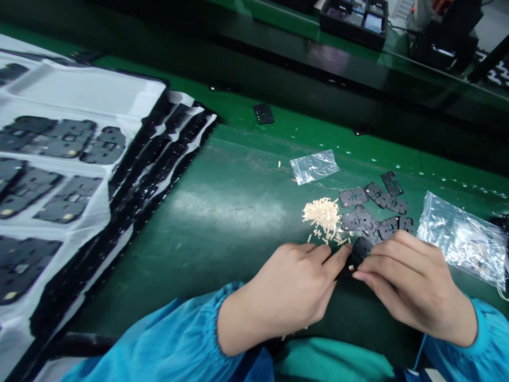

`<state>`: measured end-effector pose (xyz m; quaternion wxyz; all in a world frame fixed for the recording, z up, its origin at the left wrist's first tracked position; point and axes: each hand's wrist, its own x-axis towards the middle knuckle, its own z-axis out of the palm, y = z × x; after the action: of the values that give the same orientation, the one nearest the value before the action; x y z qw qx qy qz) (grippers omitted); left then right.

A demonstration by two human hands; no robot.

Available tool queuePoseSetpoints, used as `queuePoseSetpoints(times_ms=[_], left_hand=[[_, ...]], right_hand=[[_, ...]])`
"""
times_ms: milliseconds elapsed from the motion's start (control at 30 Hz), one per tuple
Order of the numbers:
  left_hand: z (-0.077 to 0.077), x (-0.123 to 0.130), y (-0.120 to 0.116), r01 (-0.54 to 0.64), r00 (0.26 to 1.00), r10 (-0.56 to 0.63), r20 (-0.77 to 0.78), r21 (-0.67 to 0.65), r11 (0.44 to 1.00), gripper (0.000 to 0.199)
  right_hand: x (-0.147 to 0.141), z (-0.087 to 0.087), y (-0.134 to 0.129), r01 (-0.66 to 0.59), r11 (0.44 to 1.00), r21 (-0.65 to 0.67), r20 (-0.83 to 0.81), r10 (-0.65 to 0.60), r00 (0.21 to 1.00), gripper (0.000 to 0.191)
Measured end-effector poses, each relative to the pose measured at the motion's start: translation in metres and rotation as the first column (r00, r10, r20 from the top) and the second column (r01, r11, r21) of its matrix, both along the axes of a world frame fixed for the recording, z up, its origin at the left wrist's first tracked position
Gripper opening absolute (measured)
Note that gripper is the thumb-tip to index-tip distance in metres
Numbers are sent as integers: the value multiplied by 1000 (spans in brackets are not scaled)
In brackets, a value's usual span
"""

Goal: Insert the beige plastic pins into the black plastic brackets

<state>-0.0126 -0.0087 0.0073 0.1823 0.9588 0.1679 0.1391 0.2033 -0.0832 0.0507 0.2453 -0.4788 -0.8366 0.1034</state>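
Note:
A dark flat part with a small pale piece (pixel 351 268) at its edge lies between my two hands, mostly hidden. My left hand (pixel 292 286) is closed on this part, its index finger stretched along the top. From the right, my right hand (pixel 409 281) has thumb and fingers pinched beside the pale piece; what is between the fingertips is hidden. Just beyond my left fingers sits a heap of small pale strips (pixel 321 213). Several black flat plates (pixel 360 218) lie loosely grouped beyond my right hand.
Stacked trays (pixel 99 87) holding black plates stand at the left. A small clear bag (pixel 314 166) lies beyond the strips, a larger clear bag (pixel 463 239) at the right. One black plate (pixel 263 113) lies farther back, near a dark ledge. A compartment box (pixel 353 21) stands behind.

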Motion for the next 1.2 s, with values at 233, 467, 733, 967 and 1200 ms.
queuePoseSetpoints(times_ms=[233,467,733,967,1200], left_hand=[[1,0,2,4,1000,-4,11,13,1000,41],[3,-1,1,-22,1000,20,-13,-144,989,42],[14,-1,8,11,1000,-23,-18,-519,855,25],[22,-1,14,123,992,-61,109,-786,606,22],[21,2,13,106,994,-36,105,-794,599,25]], right_hand=[[0,0,-1,-8,1000,4,17,8,1000,8],[1,-3,-2,11,997,83,38,-14,999,19],[1,0,1,3,999,-47,-93,-8,996,16],[4,1,8,-11,935,-353,-388,-136,912,10],[-1,-2,13,-98,732,-675,-535,-394,747,17]])
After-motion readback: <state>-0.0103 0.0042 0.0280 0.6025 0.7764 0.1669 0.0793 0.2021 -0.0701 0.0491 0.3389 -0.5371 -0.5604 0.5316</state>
